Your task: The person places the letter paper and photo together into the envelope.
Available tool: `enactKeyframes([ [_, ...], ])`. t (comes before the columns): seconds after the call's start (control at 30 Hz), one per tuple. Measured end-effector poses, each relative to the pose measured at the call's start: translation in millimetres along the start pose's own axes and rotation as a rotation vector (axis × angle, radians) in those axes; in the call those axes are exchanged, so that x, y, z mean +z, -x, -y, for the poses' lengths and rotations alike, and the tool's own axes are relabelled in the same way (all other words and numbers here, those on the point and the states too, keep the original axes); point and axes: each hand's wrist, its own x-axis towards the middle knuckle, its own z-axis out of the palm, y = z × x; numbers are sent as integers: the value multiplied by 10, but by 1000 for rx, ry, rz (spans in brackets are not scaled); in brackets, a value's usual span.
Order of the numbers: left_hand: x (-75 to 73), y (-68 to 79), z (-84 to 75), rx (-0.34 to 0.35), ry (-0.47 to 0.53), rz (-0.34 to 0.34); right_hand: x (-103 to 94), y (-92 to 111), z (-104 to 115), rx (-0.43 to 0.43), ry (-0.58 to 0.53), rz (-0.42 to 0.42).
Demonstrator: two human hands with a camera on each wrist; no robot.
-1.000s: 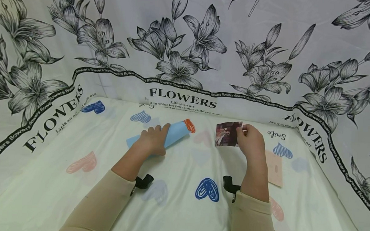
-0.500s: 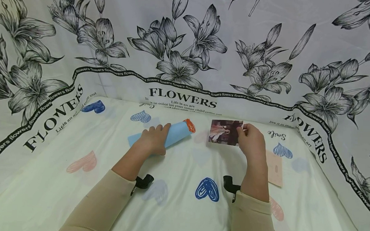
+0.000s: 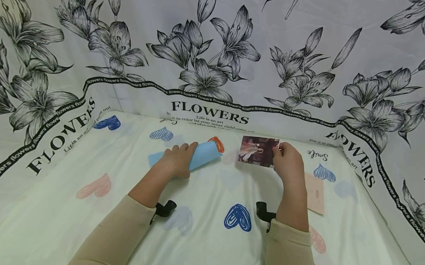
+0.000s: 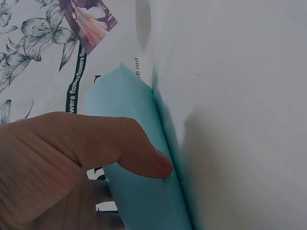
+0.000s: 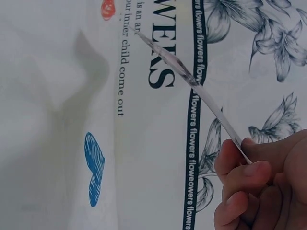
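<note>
My left hand [image 3: 175,160] grips a sheet-like piece of light blue paper [image 3: 206,154], bent into a curved, tube-like shape. In the left wrist view the thumb lies across the blue paper [image 4: 144,201], whose far end comes to a point. My right hand [image 3: 290,161] pinches a printed photo [image 3: 256,151] by its right edge, between thumb and fingers. A figure in a pale pink dress shows against its dark background. Seen from the right wrist, the photo [image 5: 192,81] is nearly edge-on and slightly bowed. A gap separates the photo from the blue paper.
A pink card [image 3: 316,194] with a small oval mark lies on the heart-printed cloth [image 3: 208,235], partly hidden by my right forearm. Behind rises a white curtain [image 3: 128,97] with black flower prints. Black wrist-camera mounts [image 3: 164,208] stick out at both wrists.
The photo has swung left and tilted so its printed side shows more fully. The blue paper has shifted slightly right, its right end dipping and baring more of the red heart print.
</note>
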Motion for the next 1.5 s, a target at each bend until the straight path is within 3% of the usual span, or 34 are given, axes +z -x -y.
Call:
enactKeyframes([
  [1.07,42,11,-70,76,-31,22,28,-3,15,-36,30,43],
  [1.5,1,55,-142,114,-13,-3,43,6,54,-57,34,53],
])
